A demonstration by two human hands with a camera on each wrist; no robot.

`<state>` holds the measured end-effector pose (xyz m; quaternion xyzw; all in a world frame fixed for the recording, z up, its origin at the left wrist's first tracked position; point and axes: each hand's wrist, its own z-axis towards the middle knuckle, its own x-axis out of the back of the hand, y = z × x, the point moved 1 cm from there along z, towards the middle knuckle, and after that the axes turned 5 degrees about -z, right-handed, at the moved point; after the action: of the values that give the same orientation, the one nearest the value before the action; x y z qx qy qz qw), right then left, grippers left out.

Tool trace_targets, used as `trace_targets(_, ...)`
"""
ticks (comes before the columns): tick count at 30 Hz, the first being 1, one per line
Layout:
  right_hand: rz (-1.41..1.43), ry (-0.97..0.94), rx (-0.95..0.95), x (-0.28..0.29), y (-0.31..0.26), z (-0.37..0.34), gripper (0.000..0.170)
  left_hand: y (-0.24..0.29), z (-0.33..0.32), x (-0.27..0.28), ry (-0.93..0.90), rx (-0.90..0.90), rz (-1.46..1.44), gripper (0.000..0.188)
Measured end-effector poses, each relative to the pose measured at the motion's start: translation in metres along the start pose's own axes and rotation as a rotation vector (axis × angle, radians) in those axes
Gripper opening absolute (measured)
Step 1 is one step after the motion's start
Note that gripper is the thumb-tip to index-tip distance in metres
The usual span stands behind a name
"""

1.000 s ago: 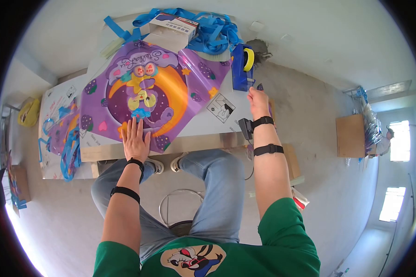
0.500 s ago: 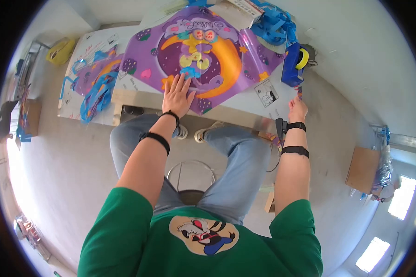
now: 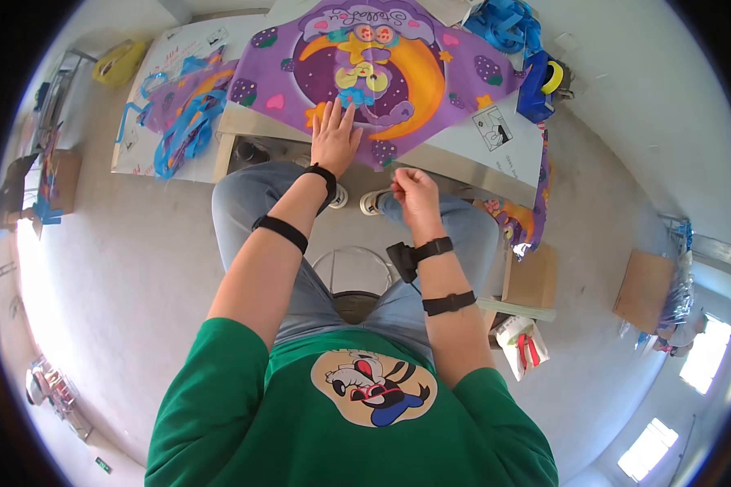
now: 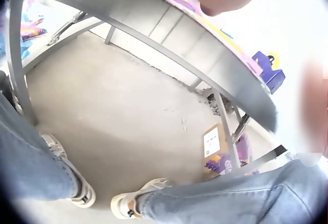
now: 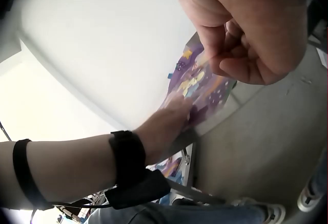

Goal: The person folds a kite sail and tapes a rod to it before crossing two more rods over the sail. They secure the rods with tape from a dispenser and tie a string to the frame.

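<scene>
A glossy purple printed sheet [image 3: 276,69], with a yellow moon and a cartoon figure, lies over the table's front edge. My left hand [image 3: 335,140] rests flat on its lower part, fingers spread forward. My right hand [image 3: 418,199] is just in front of the sheet's near corner, thumb and fingers pinched together on a small piece of clear tape, mostly hidden by the fingertips. In the right wrist view the right hand's fingers [image 5: 241,68] are curled in against the thumb. At the table's right end stands a blue tape dispenser [image 3: 534,93] with a yellow core.
Blue ribbon [image 3: 503,32] is heaped at the back right. On the left, another printed piece with blue straps [image 3: 191,130] lies on a white board [image 3: 138,150]. Printed material [image 3: 528,219] hangs by the table's right end, above a cardboard box [image 3: 532,276]. A stool [image 3: 353,264] is between the legs.
My right hand has left the tape dispenser and come left and toward me, to the sheet's near corner. The sheet's curled right part now lies flatter. My left hand stays on the sheet.
</scene>
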<state>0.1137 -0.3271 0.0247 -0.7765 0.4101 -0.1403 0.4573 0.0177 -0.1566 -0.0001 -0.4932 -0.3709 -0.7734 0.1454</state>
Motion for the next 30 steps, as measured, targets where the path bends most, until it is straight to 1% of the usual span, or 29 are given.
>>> trace_targets(1,-0.001,0.0,-0.002,-0.006,0.007,-0.002,0.011,-0.001,-0.002,0.005,0.1,-0.024,-0.093,0.045)
trace_targets(2,-0.004,0.002,-0.004,-0.01,0.013,-0.002,0.012,0.003,-0.006,0.019,0.216,-0.096,-0.209,0.033)
trace_targets(3,-0.006,0.003,-0.005,-0.013,0.016,-0.002,0.012,0.005,-0.016,0.021,0.214,-0.091,-0.208,0.033)
trace_targets(5,-0.029,0.014,-0.007,-0.016,0.018,0.001,0.011,0.006,-0.037,0.021,0.152,0.236,-0.428,0.022)
trace_targets(6,-0.057,0.012,-0.015,-0.015,0.018,0.003,0.01,0.008,-0.047,0.016,0.151,0.239,-0.427,0.022)
trace_targets(8,-0.086,0.015,-0.026,-0.016,0.017,0.007,0.009,0.009,-0.065,-0.003,0.071,0.609,-0.712,0.024)
trace_targets(9,-0.082,0.015,-0.033,-0.016,0.015,0.008,0.009,0.007,-0.07,-0.017,0.067,0.612,-0.717,0.024)
trace_targets(10,-0.078,0.015,-0.039,-0.017,0.013,0.008,0.009,0.006,-0.076,-0.032,0.023,0.715,-0.938,0.028)
trace_targets(11,-0.083,0.018,-0.043,-0.017,0.014,0.01,0.009,0.011,-0.077,-0.033,-0.022,0.816,-1.16,0.031)
trace_targets(12,-0.102,0.015,-0.051,-0.017,0.014,0.011,0.009,0.015,-0.078,-0.033,-0.041,0.812,-1.264,0.039)
trace_targets(13,-0.119,0.012,-0.057,-0.018,0.015,0.012,0.009,0.019,-0.076,-0.032,-0.042,0.815,-1.267,0.039)
trace_targets(15,-0.124,0.008,-0.058,-0.018,0.017,0.013,0.009,0.025,-0.074,-0.03,-0.133,0.997,-1.567,0.044)
trace_targets(16,-0.127,0.003,-0.057,-0.018,0.018,0.013,0.009,0.027,-0.072,-0.029,-0.133,0.998,-1.566,0.044)
trace_targets(18,-0.126,0.01,-0.061,-0.019,0.019,0.015,0.009,0.029,-0.069,-0.032,-0.166,1.021,-1.687,0.045)
trace_targets(19,-0.125,0.017,-0.063,-0.019,0.02,0.015,0.009,0.029,-0.069,-0.032,-0.167,1.023,-1.685,0.045)
trace_targets(21,-0.125,0.019,-0.069,-0.019,0.022,0.016,0.009,0.032,-0.067,-0.031,-0.194,1.03,-1.741,0.042)
trace_targets(25,-0.136,0.017,-0.083,-0.018,0.023,0.017,0.009,0.035,-0.063,-0.028,-0.195,1.043,-1.758,0.034)
trace_targets(27,-0.13,0.02,-0.084,-0.018,0.024,0.017,0.009,0.038,-0.061,-0.026,-0.231,1.031,-1.72,0.028)
trace_targets(30,-0.124,0.02,-0.085,-0.018,0.024,0.019,0.009,0.037,-0.058,-0.032,-0.246,1.04,-1.666,0.024)
